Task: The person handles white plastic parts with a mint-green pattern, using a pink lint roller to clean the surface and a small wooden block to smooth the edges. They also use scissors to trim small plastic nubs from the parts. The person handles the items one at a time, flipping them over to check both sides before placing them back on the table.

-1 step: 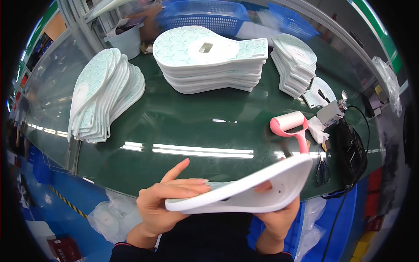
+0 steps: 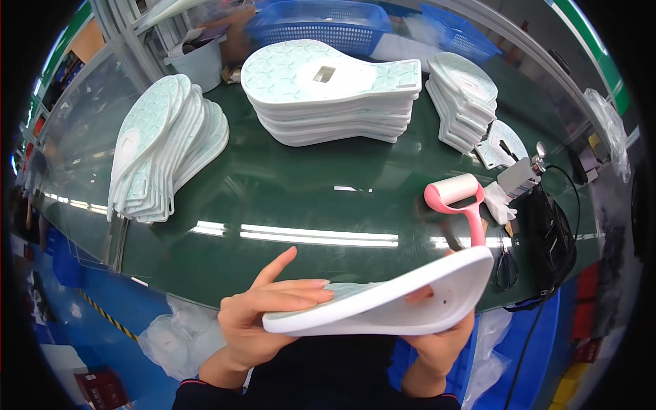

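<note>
head view, hands: left hand [image 2: 263, 321] and right hand [image 2: 437, 342] both grasp a white paddle-shaped panel [image 2: 383, 304] held flat above the near table edge; left fingers lie over its narrow end with the thumb raised; right fingers curl under the wide end, one fingertip showing through a hole
head view, table: green table [image 2: 294, 198]; a flat stack of like panels [image 2: 331, 96] at the far middle; a leaning stack [image 2: 160, 154] on the left; a smaller stack [image 2: 461, 99] on the right
head view, right side: pink lint roller [image 2: 461, 201] just beyond the held panel; scissors [image 2: 507, 268] near the edge; blue baskets [image 2: 321, 24] behind
</note>
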Tool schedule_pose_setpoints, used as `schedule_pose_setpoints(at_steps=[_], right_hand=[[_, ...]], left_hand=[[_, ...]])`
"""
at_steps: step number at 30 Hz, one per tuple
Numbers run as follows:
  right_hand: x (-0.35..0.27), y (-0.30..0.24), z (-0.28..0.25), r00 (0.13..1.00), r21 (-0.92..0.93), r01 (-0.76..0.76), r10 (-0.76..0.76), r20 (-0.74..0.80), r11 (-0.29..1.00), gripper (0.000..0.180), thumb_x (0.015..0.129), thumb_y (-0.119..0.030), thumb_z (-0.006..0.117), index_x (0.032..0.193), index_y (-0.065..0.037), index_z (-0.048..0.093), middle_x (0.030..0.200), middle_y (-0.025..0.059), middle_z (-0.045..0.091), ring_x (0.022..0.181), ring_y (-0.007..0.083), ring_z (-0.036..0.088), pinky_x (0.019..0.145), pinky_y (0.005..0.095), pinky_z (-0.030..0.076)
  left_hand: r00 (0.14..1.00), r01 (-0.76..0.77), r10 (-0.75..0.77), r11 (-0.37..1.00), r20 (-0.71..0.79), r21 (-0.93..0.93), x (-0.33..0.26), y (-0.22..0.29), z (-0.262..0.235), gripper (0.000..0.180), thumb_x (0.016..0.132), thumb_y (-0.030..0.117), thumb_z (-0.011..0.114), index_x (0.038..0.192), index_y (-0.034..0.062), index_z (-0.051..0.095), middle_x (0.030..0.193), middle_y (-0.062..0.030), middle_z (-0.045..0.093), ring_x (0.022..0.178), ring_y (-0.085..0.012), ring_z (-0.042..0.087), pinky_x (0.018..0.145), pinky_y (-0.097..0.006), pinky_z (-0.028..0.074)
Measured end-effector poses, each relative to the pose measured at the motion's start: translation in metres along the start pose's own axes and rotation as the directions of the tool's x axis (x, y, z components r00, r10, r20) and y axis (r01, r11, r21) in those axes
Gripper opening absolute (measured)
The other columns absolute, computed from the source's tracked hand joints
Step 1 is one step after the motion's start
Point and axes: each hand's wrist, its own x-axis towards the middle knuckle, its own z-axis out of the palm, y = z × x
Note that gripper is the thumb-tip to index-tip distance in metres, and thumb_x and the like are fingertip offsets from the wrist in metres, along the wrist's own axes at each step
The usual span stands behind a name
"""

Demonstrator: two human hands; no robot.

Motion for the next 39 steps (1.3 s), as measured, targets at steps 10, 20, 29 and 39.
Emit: schedule_pose_setpoints(at_steps=[10,20,29,39], right_hand=[[0.001,-0.009,0.001,0.991,-0.043,0.116,-0.113,0.065,0.992,0.079,0.059,0.0,0.073,0.126,0.007,0.031,0.085,0.0143,0.059,0.083,0.022,0.058,0.081,0.036,0.045],[0.007,-0.017,0.006,0.928,-0.288,0.265,-0.161,0.337,0.92,0.066,0.055,0.008,0.071,0.115,0.006,0.046,0.096,0.0153,0.056,0.09,0.0278,0.054,0.082,0.039,0.043],[0.001,0.001,0.0,0.963,-0.276,0.186,-0.12,0.24,0.943,0.068,0.052,0.006,0.071,0.115,0.007,0.046,0.095,0.0155,0.056,0.092,0.0265,0.053,0.084,0.0364,0.041],[0.009,0.021,0.005,0.962,0.172,-0.266,0.251,0.104,0.949,0.059,0.078,-0.014,0.062,0.125,0.007,0.034,0.106,0.0151,0.055,0.093,0.0172,0.055,0.082,0.0283,0.045]], left_hand=[[0.99,0.139,-0.135,0.983,-0.042,0.124,-0.011,-0.007,0.001,0.029,0.059,-0.002,0.069,0.087,-0.0021,0.061,0.086,-0.0158,0.065,0.093,-0.0292,0.061,0.098,-0.05,0.028],[0.97,0.036,-0.129,0.916,0.209,0.398,-0.004,-0.048,-0.008,0.016,0.071,0.013,0.066,0.083,0.0038,0.062,0.088,-0.0097,0.066,0.095,-0.0256,0.06,0.102,-0.048,0.022],[0.993,-0.054,-0.018,0.821,0.12,0.568,0.005,-0.034,-0.012,0.011,0.07,0.014,0.067,0.078,0.0064,0.065,0.078,-0.0041,0.067,0.087,-0.0223,0.063,0.1,-0.048,0.027],[0.928,-0.368,0.247,0.497,0.279,0.786,0.028,0.045,0.005,0.015,0.067,0.015,0.071,0.077,0.0159,0.06,0.072,0.0048,0.065,0.081,-0.014,0.063,0.098,-0.057,0.027]])
